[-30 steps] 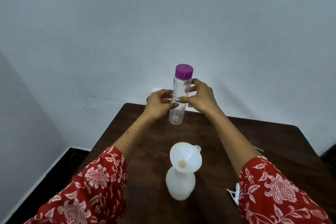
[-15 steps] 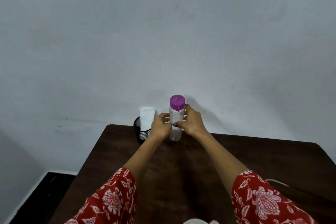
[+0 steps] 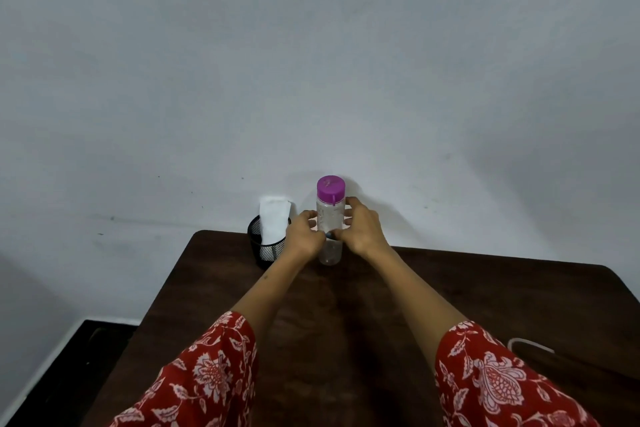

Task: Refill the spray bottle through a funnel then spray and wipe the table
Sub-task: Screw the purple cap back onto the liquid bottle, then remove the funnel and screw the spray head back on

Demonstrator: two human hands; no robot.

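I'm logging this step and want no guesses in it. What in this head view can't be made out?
- Clear bottle with the purple cap: its middle is hidden by the left hand and right hand; liquid level unreadable.
- Whether its base rests on the table: cannot tell.
- White object at the right: partly behind the right sleeve, too little shown to name.
- Black mesh cup: right side hidden by the left hand.

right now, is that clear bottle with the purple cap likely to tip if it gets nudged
Probably yes: the clear bottle is tall and narrow, standing on a small base. It looks nearly empty, so likely light. The left hand and right hand grip its sides, which should steady it.
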